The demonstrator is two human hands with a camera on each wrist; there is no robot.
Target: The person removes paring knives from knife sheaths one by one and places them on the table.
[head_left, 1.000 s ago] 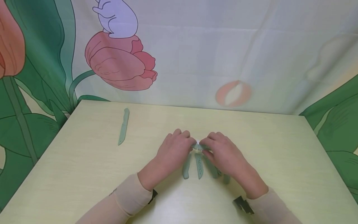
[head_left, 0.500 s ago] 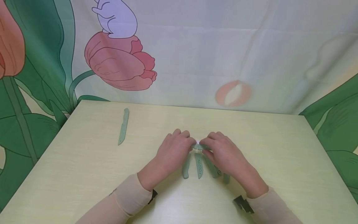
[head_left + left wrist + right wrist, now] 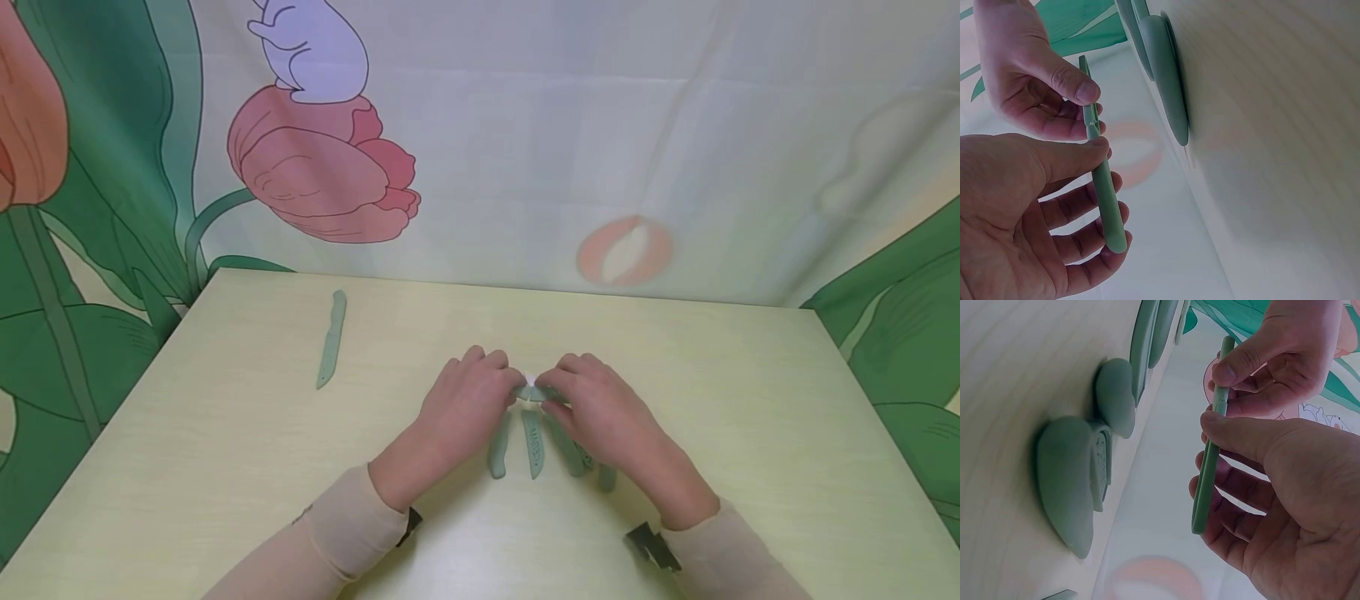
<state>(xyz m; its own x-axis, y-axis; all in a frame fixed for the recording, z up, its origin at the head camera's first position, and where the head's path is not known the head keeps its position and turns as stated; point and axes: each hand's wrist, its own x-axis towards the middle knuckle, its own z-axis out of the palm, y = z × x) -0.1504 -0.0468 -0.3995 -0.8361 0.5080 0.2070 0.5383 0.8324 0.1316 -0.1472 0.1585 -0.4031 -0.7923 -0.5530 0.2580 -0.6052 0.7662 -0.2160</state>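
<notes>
In the left wrist view my left hand (image 3: 1016, 206) pinches a smooth, rounded green knife handle (image 3: 1107, 212) between thumb and fingers. My right hand (image 3: 1297, 481) holds a slim, grooved green sheath-like piece (image 3: 1205, 487) in the right wrist view. The two pieces meet end to end in one line between the hands, above the table; the head view barely shows the joint. Just below the hands lie a loose green handle (image 3: 498, 457) and a flat green sheath (image 3: 533, 446) with raised lettering. Several more green pieces (image 3: 607, 478) sit partly hidden under my right hand.
A whole green knife (image 3: 331, 340) lies by itself on the left of the pale wooden table (image 3: 225, 467). Behind the table's far edge hangs a printed cloth (image 3: 510, 150) with flowers and a rabbit. Dark straps (image 3: 654, 548) show at the sleeves.
</notes>
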